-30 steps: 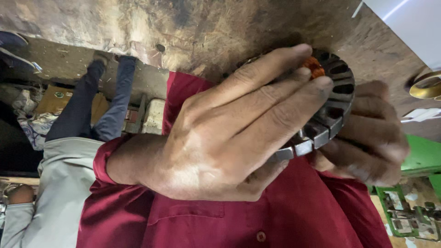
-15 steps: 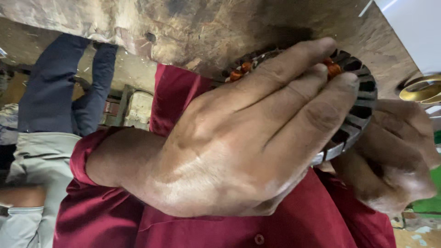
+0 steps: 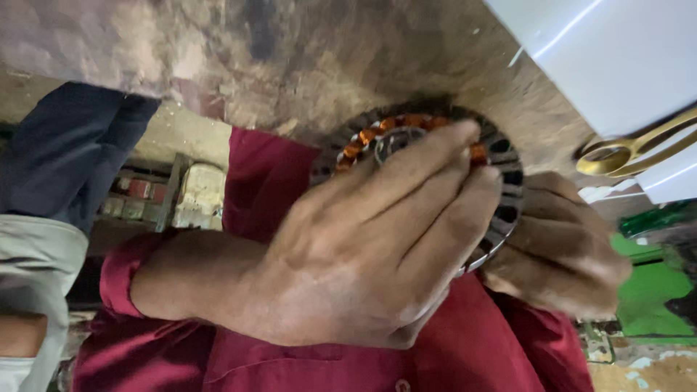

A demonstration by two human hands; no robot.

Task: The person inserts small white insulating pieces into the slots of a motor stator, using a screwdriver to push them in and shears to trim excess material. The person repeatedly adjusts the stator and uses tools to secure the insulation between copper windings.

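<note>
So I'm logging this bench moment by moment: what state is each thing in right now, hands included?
Round slotted metal stator with copper-orange windings: held up between both hands, partly wound, some slots bare.
Left hand: fingers laid flat across the stator's face.
Right hand: cupped behind the stator's edge, supporting it.
Gold-coloured scissor handles: lying on the white surface, untouched.
Worn wooden bench top: stained and scuffed.

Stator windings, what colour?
Copper-orange windings around the dark slotted stator, partly hidden by the hand. Head view.
</note>
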